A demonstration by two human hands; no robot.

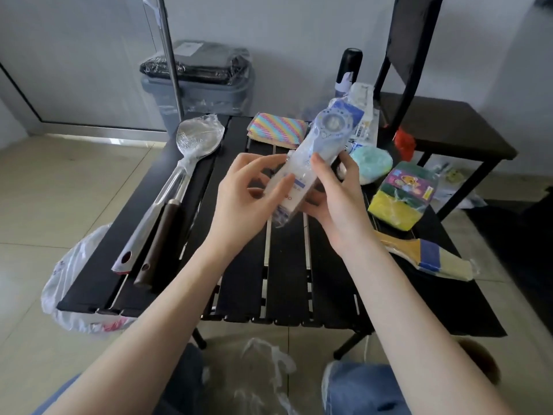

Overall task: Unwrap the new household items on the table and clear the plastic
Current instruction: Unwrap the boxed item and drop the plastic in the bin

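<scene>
Above the middle of the black slatted table (239,265) I hold a long blue-and-white item in clear plastic wrap (317,148), tilted up to the right. My left hand (248,199) grips its lower end, fingers pinching the wrap. My right hand (335,196) holds it from the right side, thumb on top. A plastic-wrapped metal ladle (191,145) lies at the table's left. At the right lie a wrapped pack of yellow-green sponges (401,196) and a wrapped paintbrush (428,256).
A rainbow-striped cloth (278,128) and a pale green puff (371,163) lie at the back. A brown-handled utensil (161,241) rests beside the ladle. A white plastic bag (68,283) hangs off the left edge. Crumpled plastic (263,372) lies on the floor. A grey bin (197,82) stands behind; a black chair (434,115) right.
</scene>
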